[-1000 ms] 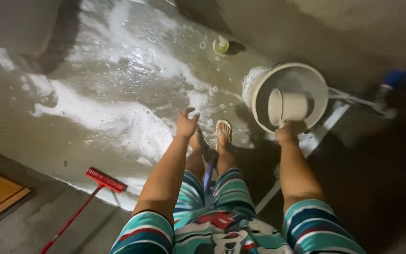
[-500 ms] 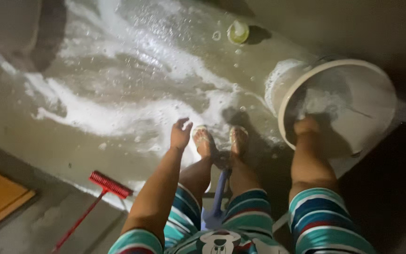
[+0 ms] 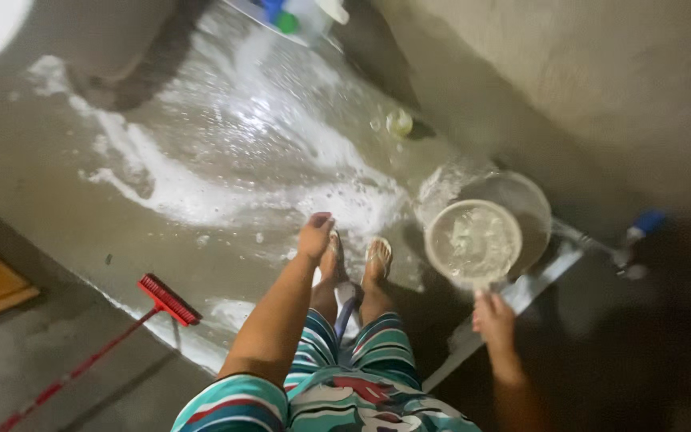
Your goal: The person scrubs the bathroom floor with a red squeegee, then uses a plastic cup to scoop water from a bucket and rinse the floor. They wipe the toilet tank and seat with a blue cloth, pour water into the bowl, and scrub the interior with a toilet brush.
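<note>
Holding a small pail (image 3: 473, 242) of sudsy water level above the large bucket (image 3: 531, 210), so nothing spilled, the right hand (image 3: 493, 318) was clenched on its handle. The left hand (image 3: 314, 236) hung free, fingers loosely apart, seemingly for balance. Foam covered the wet floor (image 3: 225, 152); a red broom (image 3: 165, 300) lay aside.
</note>
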